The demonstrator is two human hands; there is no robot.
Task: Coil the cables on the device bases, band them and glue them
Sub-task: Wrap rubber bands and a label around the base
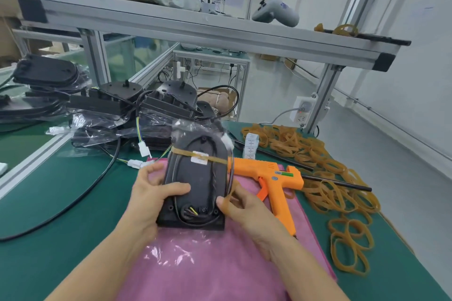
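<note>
A black device base (195, 186) in a clear plastic bag is held tilted above a pink cloth (208, 264). A black cable (179, 173) lies coiled on its face. One tan rubber band (215, 158) crosses its upper part. My left hand (152, 193) grips the base's left edge, thumb on its face. My right hand (241, 205) pinches a second tan rubber band (231, 187) stretched along the base's right edge. An orange glue gun (271, 178) lies on the cloth right of the base.
A heap of loose tan rubber bands (325, 171) covers the green mat at the right, with thin black rods (337, 182) among them. More bagged black bases (127, 107) with cables and white connectors (144, 149) are piled behind. An aluminium shelf frame (195, 29) spans overhead.
</note>
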